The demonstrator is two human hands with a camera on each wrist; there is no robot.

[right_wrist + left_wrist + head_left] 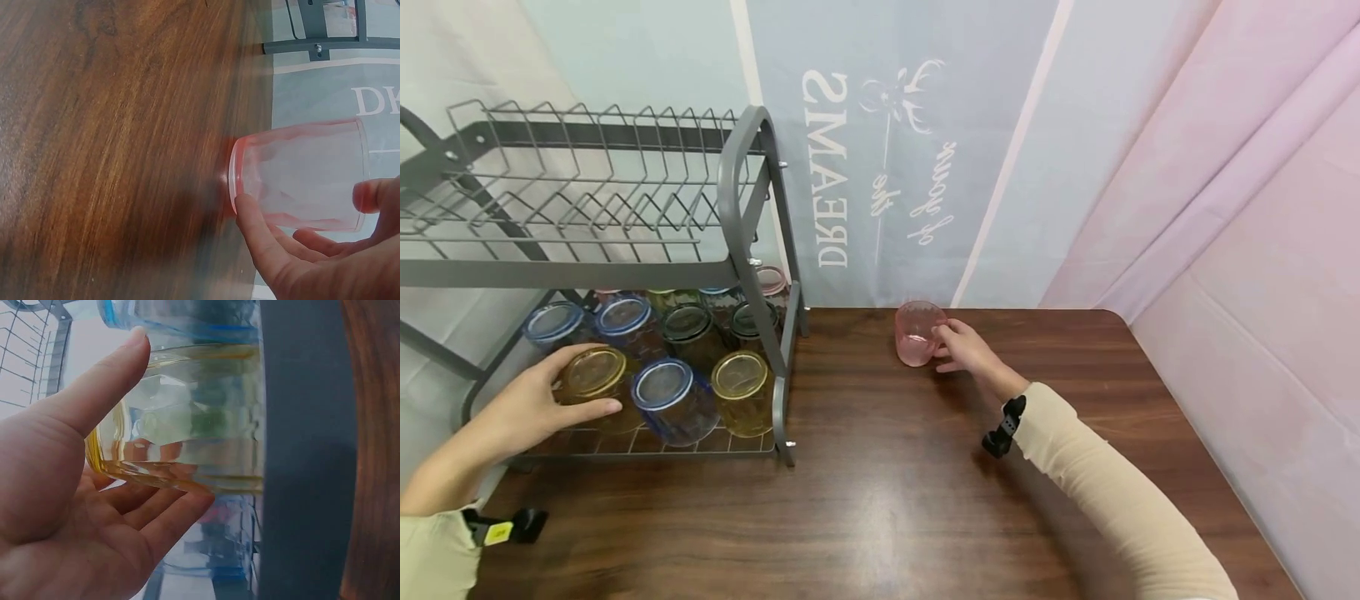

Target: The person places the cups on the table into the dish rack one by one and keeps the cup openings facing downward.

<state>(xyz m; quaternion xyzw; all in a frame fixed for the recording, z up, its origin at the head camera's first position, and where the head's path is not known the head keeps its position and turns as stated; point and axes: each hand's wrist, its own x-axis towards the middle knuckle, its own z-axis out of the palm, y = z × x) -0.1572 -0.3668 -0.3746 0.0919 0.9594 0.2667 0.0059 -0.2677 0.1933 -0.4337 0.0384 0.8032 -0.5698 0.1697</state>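
On the rack's lower shelf, my left hand (535,404) holds an amber drinking glass (597,375) that stands upside down at the front left. In the left wrist view the thumb lies along one side of this glass and the fingers curl against the other. My right hand (966,350) pinches a pink drinking glass (917,337), which is upright on the table near the back edge. In the right wrist view its thumb is at the rim of the pink glass, one finger is low near the base, and the other fingers are partly hidden.
A grey two-tier dish rack (730,271) stands at the left, its upper wire basket (610,196) above the glasses. Beside the amber glass are a blue glass (673,400) and another amber glass (742,392), with several more behind. A printed curtain (887,167) hangs behind the wooden table (880,483).
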